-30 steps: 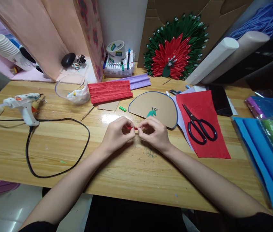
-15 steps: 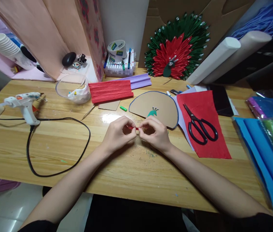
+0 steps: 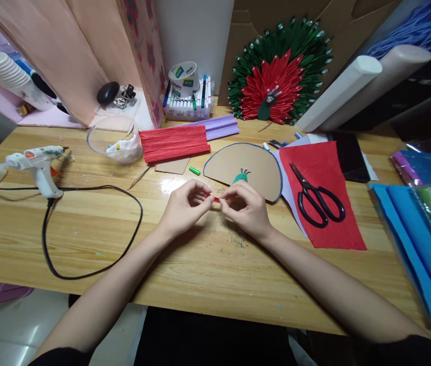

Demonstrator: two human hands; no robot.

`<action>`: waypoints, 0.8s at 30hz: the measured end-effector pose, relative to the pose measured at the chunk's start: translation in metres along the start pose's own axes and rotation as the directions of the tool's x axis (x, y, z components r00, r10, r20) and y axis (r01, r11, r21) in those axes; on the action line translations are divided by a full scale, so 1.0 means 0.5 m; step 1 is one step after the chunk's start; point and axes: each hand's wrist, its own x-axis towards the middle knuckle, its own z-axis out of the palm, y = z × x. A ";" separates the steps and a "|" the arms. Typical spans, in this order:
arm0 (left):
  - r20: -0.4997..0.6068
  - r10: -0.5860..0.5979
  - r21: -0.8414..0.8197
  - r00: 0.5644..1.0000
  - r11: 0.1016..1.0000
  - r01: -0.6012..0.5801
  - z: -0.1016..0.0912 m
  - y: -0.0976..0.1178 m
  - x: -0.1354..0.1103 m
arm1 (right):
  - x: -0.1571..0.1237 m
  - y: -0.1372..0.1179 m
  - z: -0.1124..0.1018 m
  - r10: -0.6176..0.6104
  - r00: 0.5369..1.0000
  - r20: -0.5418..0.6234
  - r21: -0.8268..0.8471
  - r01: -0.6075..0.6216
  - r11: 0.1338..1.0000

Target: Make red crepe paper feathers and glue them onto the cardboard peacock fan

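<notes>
Peeking btwn hands (image 3: 185,207): red pc (image 3: 216,200), part-hidden.

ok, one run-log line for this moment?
left hand: pinching small red piece | right hand: pinching same piece | scissors: lying on red sheet

The small red strip (image 3: 216,199) I pinch looks like thin paper. My tabletop (image 3: 208,274) is wood-grained, smooth and softly glossy. I face matt brown cardboard (image 3: 238,161), a ribbed, crepe-like red sheet (image 3: 175,144) and a flat, matt red piece (image 3: 333,175) that could be paper or cloth. My scissors (image 3: 308,187) pair metal blades with smooth black handles; the glue gun (image 3: 42,170) is white plastic, the bowl (image 3: 99,142) clear and shiny.
</notes>
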 end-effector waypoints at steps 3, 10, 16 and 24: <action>0.001 -0.036 -0.090 0.999 0.995 0.036 0.006 -0.006 0.003 | -0.001 -0.001 0.000 -0.004 0.999 0.032 0.029 0.003 1.000; -0.037 -0.042 -0.105 0.998 0.994 0.038 0.005 -0.010 0.005 | -0.009 0.002 0.004 0.043 0.997 0.063 0.110 -0.050 0.993; -0.073 -0.047 -0.090 0.996 0.995 0.040 0.003 -0.013 0.005 | -0.007 0.000 0.004 0.054 0.995 0.079 0.180 -0.068 0.981; -0.045 -0.068 -0.094 0.997 0.994 0.064 -0.001 -0.008 0.004 | -0.007 0.006 0.007 0.170 0.981 0.098 0.257 -0.190 0.948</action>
